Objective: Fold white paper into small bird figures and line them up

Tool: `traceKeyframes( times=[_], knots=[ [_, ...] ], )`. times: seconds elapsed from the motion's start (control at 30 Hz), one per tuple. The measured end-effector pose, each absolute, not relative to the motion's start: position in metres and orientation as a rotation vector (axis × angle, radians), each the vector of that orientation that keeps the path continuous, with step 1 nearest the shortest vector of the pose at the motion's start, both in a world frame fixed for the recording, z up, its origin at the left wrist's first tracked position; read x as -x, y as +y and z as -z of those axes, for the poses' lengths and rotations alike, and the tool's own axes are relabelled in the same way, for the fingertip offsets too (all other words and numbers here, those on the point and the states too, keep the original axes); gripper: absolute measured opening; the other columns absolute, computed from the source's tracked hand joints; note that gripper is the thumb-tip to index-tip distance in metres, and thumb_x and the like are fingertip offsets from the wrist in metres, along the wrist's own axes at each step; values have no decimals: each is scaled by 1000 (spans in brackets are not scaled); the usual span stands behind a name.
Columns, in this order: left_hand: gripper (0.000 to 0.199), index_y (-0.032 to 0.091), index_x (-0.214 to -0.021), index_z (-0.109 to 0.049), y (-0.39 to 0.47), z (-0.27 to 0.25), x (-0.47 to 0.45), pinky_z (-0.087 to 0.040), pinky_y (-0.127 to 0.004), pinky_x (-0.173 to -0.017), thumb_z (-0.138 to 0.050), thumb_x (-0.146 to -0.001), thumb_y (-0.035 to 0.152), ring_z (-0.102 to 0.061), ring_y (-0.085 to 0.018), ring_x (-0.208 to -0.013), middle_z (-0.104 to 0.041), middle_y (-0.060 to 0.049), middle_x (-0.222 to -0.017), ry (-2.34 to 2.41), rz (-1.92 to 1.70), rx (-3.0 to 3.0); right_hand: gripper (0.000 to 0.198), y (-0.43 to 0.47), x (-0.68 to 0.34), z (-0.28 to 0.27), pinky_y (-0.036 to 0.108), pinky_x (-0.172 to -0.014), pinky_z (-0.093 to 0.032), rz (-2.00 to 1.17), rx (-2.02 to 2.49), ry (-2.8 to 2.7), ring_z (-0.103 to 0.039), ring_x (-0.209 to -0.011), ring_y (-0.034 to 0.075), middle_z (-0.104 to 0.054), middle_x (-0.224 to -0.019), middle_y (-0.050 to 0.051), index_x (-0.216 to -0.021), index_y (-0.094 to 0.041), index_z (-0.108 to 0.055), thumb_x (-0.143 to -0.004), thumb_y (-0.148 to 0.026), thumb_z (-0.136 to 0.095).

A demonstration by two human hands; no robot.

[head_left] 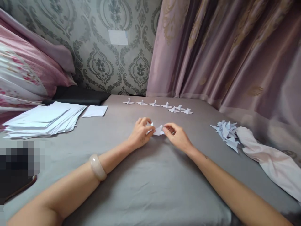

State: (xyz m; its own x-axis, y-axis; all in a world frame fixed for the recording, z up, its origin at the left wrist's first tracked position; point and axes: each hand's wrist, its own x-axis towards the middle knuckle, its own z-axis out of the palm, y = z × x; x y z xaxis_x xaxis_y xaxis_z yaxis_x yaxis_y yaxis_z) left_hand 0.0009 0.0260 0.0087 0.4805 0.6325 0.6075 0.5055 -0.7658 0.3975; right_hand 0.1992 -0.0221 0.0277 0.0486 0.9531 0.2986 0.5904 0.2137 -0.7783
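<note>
Because the folded paper (158,130) is small and looks thin, I judge that a pull stronger on one side than on the other could tear it or drag a fold out of line. Pressing too hard could also crush its points, since my fingertips cover much of it. If one pinch slipped, the piece might spring out of shape or drop onto the grey cloth (145,188) below it.

It lies right between my hands, touched from both sides. Left of it, my left hand (142,131) is curled, thumb and fingers nearly together on its edge; right of it, my right hand (177,136) pinches the other end between thumb and forefinger. Exactly which flap each holds, I cannot tell.

Beyond the folded paper stands a line of small folded pieces (154,104), which a careless forward reach might knock over. Well to its left lies a stack of white sheets (47,117), and well to its right a loose heap of pointed paper pieces (227,130) touches a pale cloth (265,157).
</note>
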Motion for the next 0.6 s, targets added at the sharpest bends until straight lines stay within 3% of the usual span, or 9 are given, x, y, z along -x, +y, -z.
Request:
traceKeyframes(
  times=[0.07, 0.2, 0.43, 0.6],
  knots=[
    [22, 18, -77, -70, 32, -11, 4, -38, -38, -91, -62, -83, 38, -50, -23, -102, -58, -10, -111, 1050, -1335, -2048, 37, -10, -201, -41, 31, -72, -47, -546, 1452, -1478, -60, -76, 16, -69, -89, 6, -93, -18, -66, -77, -50, -60],
    [26, 17, -75, -70, 46, -10, 16, -37, -31, -76, -72, -70, 43, -55, -20, -84, -65, -6, -85, 1046, -1307, -1137, 43, 17, -193, -57, 29, -65, -47, -764, 1360, -1211, -63, -80, 18, -69, -90, 8, -91, -17, -65, -73, -56, -62],
    [28, 17, -70, -70, 55, -2, 29, -33, -28, -70, -75, -63, 43, -54, -16, -75, -65, -4, -74, 1140, -1398, -990, 43, 35, -149, -19, 32, -73, -49, -857, 1211, -1259, -65, -85, 20, -70, -88, 9, -85, -17, -61, -69, -56, -67],
    [27, 17, -70, -71, 49, -3, 23, -35, -27, -69, -76, -61, 42, -53, -15, -72, -64, -3, -71, 1125, -1395, -1003, 39, 28, -138, -6, 34, -75, -51, -853, 1130, -1329, -64, -77, 19, -68, -79, 5, -79, -20, -54, -66, -53, -71]
  ],
)
